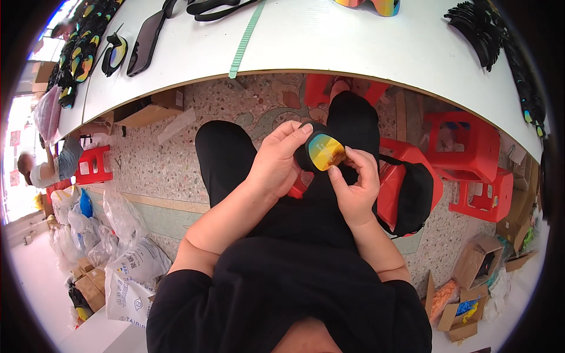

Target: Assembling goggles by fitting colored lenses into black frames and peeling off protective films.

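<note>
Over my lap I hold a pair of sports sunglasses [323,151] with a yellow-orange to blue-green mirrored lens and a black frame. My left hand [276,157] grips the black frame at its left side, thumb on top. With thumb and fingertips, my right hand [358,181] pinches the right edge of the lens. Fingers and dark trousers hide part of the frame, so I cannot tell whether the lens is fully seated in it.
Ahead, the white table [306,50] bears a green strip [246,41], a dark phone [147,42], black frame parts [478,32] and rows of sunglasses [82,53]. Red stools [462,144] stand right, plastic bags [132,265] and open cartons [465,312] behind. Another person [53,167] sits far left.
</note>
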{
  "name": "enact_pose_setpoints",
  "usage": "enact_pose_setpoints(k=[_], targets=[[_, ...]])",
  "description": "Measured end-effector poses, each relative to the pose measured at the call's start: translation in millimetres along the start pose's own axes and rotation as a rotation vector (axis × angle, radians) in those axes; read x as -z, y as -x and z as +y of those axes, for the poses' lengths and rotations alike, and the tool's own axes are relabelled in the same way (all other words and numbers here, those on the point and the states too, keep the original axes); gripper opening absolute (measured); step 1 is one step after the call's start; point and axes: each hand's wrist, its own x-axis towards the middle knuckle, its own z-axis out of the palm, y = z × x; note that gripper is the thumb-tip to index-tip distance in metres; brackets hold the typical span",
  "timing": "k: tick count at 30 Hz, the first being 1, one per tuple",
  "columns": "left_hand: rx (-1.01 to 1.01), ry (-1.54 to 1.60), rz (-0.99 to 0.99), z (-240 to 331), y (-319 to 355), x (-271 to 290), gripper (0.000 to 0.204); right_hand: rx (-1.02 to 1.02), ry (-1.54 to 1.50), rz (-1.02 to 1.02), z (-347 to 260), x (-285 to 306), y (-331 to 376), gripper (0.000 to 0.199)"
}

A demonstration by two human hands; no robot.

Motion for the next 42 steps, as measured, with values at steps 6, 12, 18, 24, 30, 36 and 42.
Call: enact_pose_setpoints(k=[6, 12, 18, 24, 30, 36, 42], targets=[[0.037, -0.030, -0.037, -2.9, 2.3, 3.6, 0.012, -0.006, -0.031, 0.009, 3.3, 0.7, 5.4, 0.041], [-0.295, -0.406, -0.058, -2.3, 9.0, 5.2, 0.018, 0.011, -0.065, -0.010, 1.5, 2.4, 5.1, 0.040], [-0.371, -0.840, -0.164, 8.9, 19.4, 19.9, 0.025, 0.009, -0.068, 0.002, -1.3, 2.4, 8.0, 0.041], [-0.349, -0.807, -0.251, 10.3, 25.9, 32.4, 0.034, 0.012, -0.074, -0.017, -3.7, 3.1, 6.4, 0.041], [-0.146, -0.852, -0.341, 34.7, 26.8, 31.6, 0.047, -0.025, -0.140, -0.047, -7.1, 0.9, 10.0, 0.041], [-0.039, -1.238, -0.422, 62.4, 17.6, -0.1, 0.065, -0.063, -0.151, -0.072, -9.7, 0.1, 12.6, 0.041], [-0.028, -1.201, -0.486, 57.5, 11.8, 0.1, 0.067, -0.081, -0.163, -0.087, -9.8, 2.7, 8.5, 0.040]])
